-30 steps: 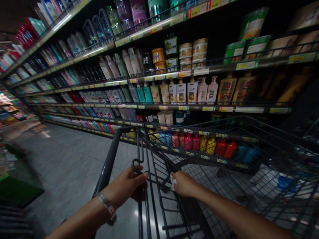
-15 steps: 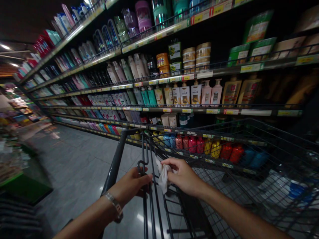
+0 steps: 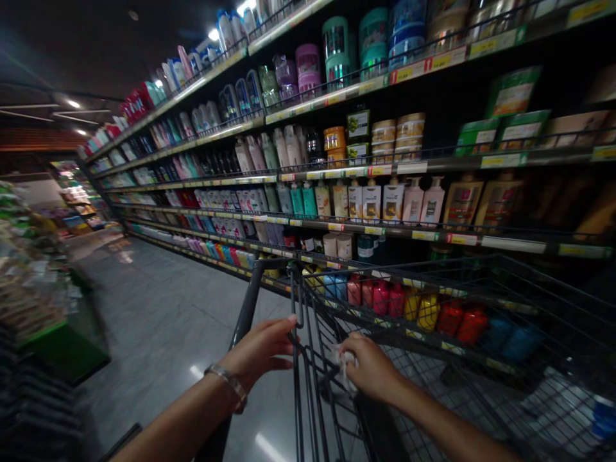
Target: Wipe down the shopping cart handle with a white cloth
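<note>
My left hand [image 3: 269, 343], with a metal bracelet at the wrist, is at the dark wire bars of a shopping cart [image 3: 301, 385]. Its fingers are apart, and the fingertips are beside a bent wire hook [image 3: 297, 337]; I cannot tell whether they touch it. A crumpled white wipe or tissue [image 3: 345, 371] is bunched in my right hand [image 3: 370, 366], whose fingers are curled closed round it. That hand is over the wire mesh, a little to the right of the left hand. Part of the wipe is hidden by the fingers.
The cart's thick handle [image 3: 245, 314] runs along the left of the bars. Beyond the cart stand long shelves [image 3: 327, 224] of bottles and jars. Grey tiled floor [image 3: 173, 289] stretches left, by a green-based display stand [image 3: 62, 346]. A white and blue package [image 3: 563, 404] is at the lower right.
My left hand has opened and moved off the hook bars slightly. My right hand has shifted right and down with the wipe, now more tightly bunched. The view has tilted up and left.
</note>
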`<action>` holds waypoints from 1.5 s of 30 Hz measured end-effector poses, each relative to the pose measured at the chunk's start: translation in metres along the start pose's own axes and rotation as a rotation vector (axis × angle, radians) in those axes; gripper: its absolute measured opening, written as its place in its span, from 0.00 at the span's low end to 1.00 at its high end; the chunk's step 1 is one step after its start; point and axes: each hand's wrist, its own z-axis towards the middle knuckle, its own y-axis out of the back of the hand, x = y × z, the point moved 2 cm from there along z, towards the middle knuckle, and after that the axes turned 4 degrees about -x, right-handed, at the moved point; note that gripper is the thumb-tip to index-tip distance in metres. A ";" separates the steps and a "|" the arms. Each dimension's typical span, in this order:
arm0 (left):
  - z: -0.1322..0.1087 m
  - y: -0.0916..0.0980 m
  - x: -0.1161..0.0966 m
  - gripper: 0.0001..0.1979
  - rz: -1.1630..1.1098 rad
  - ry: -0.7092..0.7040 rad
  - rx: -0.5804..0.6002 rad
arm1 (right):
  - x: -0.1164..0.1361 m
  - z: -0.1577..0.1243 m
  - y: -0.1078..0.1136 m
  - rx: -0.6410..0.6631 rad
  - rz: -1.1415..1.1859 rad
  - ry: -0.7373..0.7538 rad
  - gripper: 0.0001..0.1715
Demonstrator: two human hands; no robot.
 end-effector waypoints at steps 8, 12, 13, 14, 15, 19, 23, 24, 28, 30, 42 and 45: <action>-0.004 -0.004 -0.005 0.25 -0.073 0.014 0.056 | 0.063 0.020 0.036 -0.271 0.283 0.135 0.18; 0.002 -0.004 0.001 0.24 -0.109 0.047 0.023 | 0.083 0.025 0.028 -0.220 0.222 0.209 0.18; 0.003 -0.003 0.001 0.24 -0.116 0.045 0.015 | 0.084 0.026 0.024 -0.191 0.201 0.223 0.19; 0.004 -0.003 0.002 0.24 -0.123 0.040 0.010 | 0.085 0.027 0.019 -0.161 0.182 0.238 0.21; 0.004 -0.003 0.002 0.25 -0.130 0.034 0.018 | 0.085 0.027 0.016 -0.133 0.163 0.255 0.23; 0.004 -0.005 0.001 0.27 -0.154 0.012 0.065 | 0.084 0.025 0.006 -0.076 0.067 0.301 0.26; 0.004 -0.004 0.001 0.29 -0.148 0.037 0.022 | 0.084 0.021 0.005 -0.107 -0.056 0.277 0.25; 0.003 -0.005 0.001 0.29 -0.145 0.024 0.036 | 0.083 0.020 0.006 -0.109 -0.081 0.264 0.24; -0.002 -0.005 -0.001 0.32 -0.122 -0.002 0.079 | 0.076 0.022 0.019 -0.101 -0.031 0.195 0.18; -0.004 -0.005 -0.002 0.32 -0.117 0.003 0.066 | 0.072 0.028 0.030 -0.077 0.126 0.115 0.14; -0.003 -0.004 0.000 0.28 -0.078 -0.014 0.069 | 0.068 0.081 0.000 -0.045 0.652 -0.192 0.06; -0.003 -0.003 0.001 0.28 -0.060 -0.032 0.067 | 0.067 0.088 -0.011 -0.269 0.621 -0.045 0.14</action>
